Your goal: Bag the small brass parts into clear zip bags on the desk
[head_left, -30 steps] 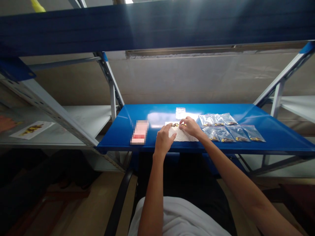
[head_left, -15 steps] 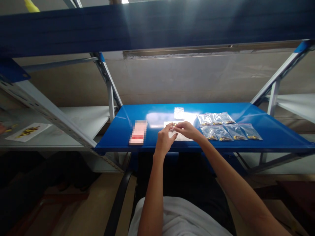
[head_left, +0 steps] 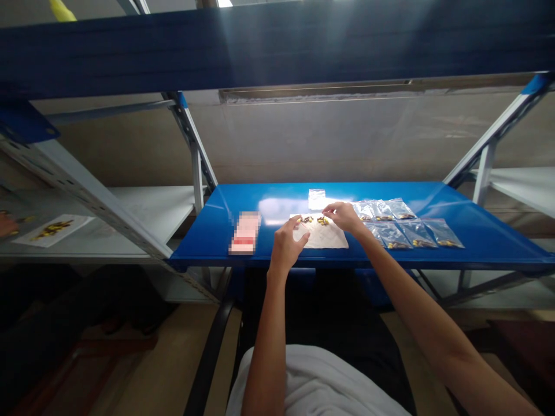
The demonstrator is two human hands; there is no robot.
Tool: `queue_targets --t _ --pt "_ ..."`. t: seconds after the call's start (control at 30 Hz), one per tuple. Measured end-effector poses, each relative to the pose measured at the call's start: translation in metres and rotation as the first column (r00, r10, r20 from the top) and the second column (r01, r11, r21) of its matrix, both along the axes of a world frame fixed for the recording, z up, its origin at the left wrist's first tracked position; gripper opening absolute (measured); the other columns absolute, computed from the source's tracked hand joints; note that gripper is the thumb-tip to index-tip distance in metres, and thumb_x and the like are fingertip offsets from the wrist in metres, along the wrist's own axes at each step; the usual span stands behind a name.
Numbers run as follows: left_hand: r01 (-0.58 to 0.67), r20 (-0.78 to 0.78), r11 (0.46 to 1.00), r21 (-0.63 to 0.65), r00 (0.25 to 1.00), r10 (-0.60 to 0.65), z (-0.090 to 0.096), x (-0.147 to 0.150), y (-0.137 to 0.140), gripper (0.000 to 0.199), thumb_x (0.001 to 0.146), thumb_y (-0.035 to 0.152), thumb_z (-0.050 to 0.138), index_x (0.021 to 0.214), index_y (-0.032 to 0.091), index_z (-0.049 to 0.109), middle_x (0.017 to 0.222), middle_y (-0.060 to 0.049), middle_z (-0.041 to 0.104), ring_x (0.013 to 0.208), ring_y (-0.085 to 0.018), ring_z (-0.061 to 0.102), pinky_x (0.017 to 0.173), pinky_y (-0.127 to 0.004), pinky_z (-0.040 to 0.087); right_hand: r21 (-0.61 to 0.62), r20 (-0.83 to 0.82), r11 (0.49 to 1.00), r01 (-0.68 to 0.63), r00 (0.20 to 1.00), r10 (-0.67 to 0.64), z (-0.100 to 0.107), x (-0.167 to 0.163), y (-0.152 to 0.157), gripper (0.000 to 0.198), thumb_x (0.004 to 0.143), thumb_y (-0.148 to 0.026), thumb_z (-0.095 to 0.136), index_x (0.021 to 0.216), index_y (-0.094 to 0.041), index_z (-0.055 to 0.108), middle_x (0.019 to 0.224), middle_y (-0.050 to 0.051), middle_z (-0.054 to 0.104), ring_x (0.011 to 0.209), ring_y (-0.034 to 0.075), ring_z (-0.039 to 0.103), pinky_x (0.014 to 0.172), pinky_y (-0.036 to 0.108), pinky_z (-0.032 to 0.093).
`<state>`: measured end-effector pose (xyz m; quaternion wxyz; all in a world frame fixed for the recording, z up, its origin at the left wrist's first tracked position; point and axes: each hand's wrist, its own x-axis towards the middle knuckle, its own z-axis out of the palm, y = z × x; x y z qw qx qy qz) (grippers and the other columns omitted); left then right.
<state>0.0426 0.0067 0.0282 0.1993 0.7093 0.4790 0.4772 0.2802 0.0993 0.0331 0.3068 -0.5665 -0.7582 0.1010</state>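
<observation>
A white sheet (head_left: 325,236) lies near the front edge of the blue table, with small yellow and dark pieces (head_left: 322,221) in two little groups on its far part. My left hand (head_left: 287,241) rests at the sheet's left side, thumb and fingers apart, by the left group (head_left: 307,219). My right hand (head_left: 342,216) reaches over the sheet's far right corner, fingertips pinched together beside the right group; what is between them is too small to make out. Behind the sheet lies a small clear zip bag (head_left: 317,199). Filled zip bags (head_left: 417,234) lie in two rows to the right.
A pixelated pink-and-red item (head_left: 245,233) lies on the table's left. A blue beam (head_left: 277,49) spans above, and metal posts (head_left: 197,150) flank the table. On the left grey shelf, another person's hand (head_left: 6,223) is near a sheet with similar pieces (head_left: 54,228).
My hands have moved apart: the right went to the right and slightly up, the left stayed at the sheet's left with fingers opened. The pieces on the sheet have come into view.
</observation>
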Motion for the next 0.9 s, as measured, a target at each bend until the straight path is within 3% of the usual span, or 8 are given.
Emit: queue_targets --t 0.27,0.57,0.73,0.9 --pt "0.025 -0.014 1.0 -0.005 1.0 -0.025 0.0 0.0 -0.001 0.05 0.089 0.017 0.079 0.136 0.02 0.064 0.12 -0.012 0.077 0.109 -0.026 0.075 0.098 -0.043 0.06 -0.038 0.175 0.999 -0.029 0.984 0.035 -0.011 -0.008 0.011 0.017 0.09 -0.02 0.067 0.093 -0.018 0.084 0.093 0.011 0.079 0.09 0.025 0.068 0.075 0.031 0.046" --pt "0.017 -0.002 1.0 -0.013 1.0 -0.017 -0.004 0.001 0.001 0.053 0.088 0.016 0.08 0.137 0.02 0.063 0.117 -0.011 0.077 0.106 -0.025 0.075 0.098 -0.042 0.059 -0.223 0.197 0.974 -0.047 0.976 0.093 -0.002 -0.014 0.021 0.014 0.084 -0.013 0.067 0.09 -0.017 0.078 0.094 0.009 0.077 0.086 0.022 0.067 0.072 0.029 0.043" --pt "0.019 0.0 1.0 -0.008 1.0 -0.019 -0.006 0.0 0.002 0.054 0.088 0.018 0.081 0.138 0.022 0.062 0.118 -0.01 0.077 0.106 -0.025 0.075 0.098 -0.042 0.059 -0.194 0.185 0.98 -0.035 0.98 0.072 0.002 -0.015 0.02 0.016 0.085 -0.012 0.062 0.091 -0.016 0.077 0.098 0.011 0.077 0.091 0.023 0.066 0.075 0.03 0.045" --pt "0.022 -0.004 1.0 -0.015 1.0 -0.022 -0.005 0.001 0.001 0.055 0.089 0.019 0.081 0.14 0.022 0.061 0.119 -0.011 0.076 0.107 -0.025 0.075 0.097 -0.042 0.059 -0.095 0.027 0.992 -0.087 0.996 0.09 0.014 -0.017 0.003 0.012 0.09 -0.019 0.062 0.09 -0.018 0.075 0.093 0.009 0.077 0.084 0.022 0.067 0.074 0.031 0.046"
